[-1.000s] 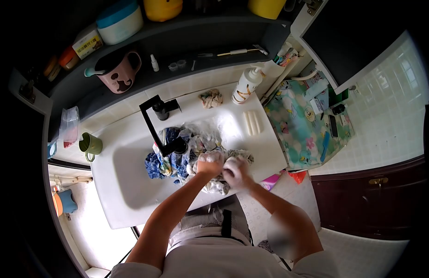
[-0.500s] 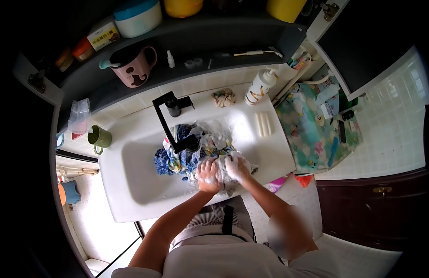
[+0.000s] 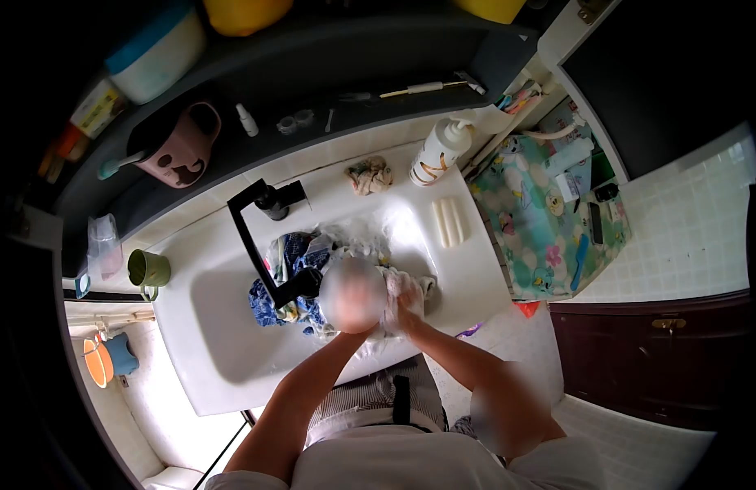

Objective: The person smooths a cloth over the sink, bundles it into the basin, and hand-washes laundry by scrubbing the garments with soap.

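A heap of wet laundry lies in the white sink (image 3: 218, 359), blue patterned cloth (image 3: 267, 304) on the left and a pale soapy cloth (image 3: 419, 287) on the right. My right hand (image 3: 404, 304) is wet with suds, its fingers closed on the pale cloth. Beside it, my left hand (image 3: 353, 298) is over the laundry, but a blur hides its fingers. The black faucet (image 3: 251, 237) reaches over the heap just left of my hands. White foam (image 3: 357, 233) covers the sink behind the clothes.
A soap bar (image 3: 450, 223), a pump bottle (image 3: 441, 153) and a crumpled cloth (image 3: 369, 175) sit on the sink's rim. A green mug (image 3: 148, 271) stands at the left corner. Above is a dark shelf with a pink pitcher (image 3: 182, 147). A patterned mat (image 3: 549, 237) lies to the right.
My view has turned a little, so the sink and shelf sit further left. The right hand's grip on the pale cloth looks tighter, while the left hand has become blurred.
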Action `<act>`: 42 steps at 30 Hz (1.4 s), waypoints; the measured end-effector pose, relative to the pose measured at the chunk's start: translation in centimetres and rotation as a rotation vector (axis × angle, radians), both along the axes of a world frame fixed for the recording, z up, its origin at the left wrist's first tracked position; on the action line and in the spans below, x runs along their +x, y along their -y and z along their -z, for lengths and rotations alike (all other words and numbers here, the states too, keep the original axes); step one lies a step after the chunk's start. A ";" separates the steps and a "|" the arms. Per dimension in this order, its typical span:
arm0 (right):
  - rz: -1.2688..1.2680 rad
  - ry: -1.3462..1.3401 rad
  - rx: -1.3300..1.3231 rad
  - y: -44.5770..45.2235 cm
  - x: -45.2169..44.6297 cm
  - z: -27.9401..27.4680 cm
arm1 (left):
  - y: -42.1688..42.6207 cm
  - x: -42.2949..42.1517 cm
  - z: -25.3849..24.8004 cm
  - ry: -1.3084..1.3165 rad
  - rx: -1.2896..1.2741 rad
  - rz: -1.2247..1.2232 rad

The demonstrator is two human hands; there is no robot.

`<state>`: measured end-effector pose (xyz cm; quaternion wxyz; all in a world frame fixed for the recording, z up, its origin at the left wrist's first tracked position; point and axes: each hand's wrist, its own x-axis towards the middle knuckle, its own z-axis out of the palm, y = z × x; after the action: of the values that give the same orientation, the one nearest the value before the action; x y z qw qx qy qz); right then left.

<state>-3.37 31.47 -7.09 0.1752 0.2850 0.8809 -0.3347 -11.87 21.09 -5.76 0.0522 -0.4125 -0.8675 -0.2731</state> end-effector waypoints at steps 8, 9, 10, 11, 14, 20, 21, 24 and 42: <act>-0.177 0.429 0.008 -4.5 -5.1 1.6 | -3.4 -2.3 4.4 0.125 -0.164 -0.137; -0.177 0.420 0.006 -5.0 -5.8 1.9 | -4.2 -2.6 4.6 0.152 -0.179 -0.180; -0.170 0.406 0.005 -5.5 -6.3 2.2 | -5.0 -3.2 3.1 0.213 -0.277 -0.193; -0.164 0.395 0.003 -5.8 -6.9 2.6 | -5.5 -3.3 6.1 -0.164 -0.522 -0.269; -0.128 0.361 -0.005 -6.5 -8.7 3.3 | -7.3 -4.6 8.2 -0.014 -0.459 -0.294; 0.001 0.220 -0.055 -7.6 -11.2 4.6 | -9.7 -8.4 6.2 0.326 -0.224 -0.305; 0.034 0.178 -0.076 -7.6 -11.4 4.7 | -9.6 -8.3 6.0 0.374 -0.214 -0.322; 0.277 -0.060 -0.215 -7.6 -11.7 4.1 | -8.7 -7.2 7.0 0.143 -0.076 -0.292; 0.231 -0.965 -0.255 1.3 -6.4 -11.8 | 2.6 4.1 3.6 0.011 0.011 -0.097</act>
<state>-9.75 30.12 4.75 -0.2561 0.1697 0.7766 -0.5501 -7.81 18.48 -9.32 0.0627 -0.3682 -0.8853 -0.2772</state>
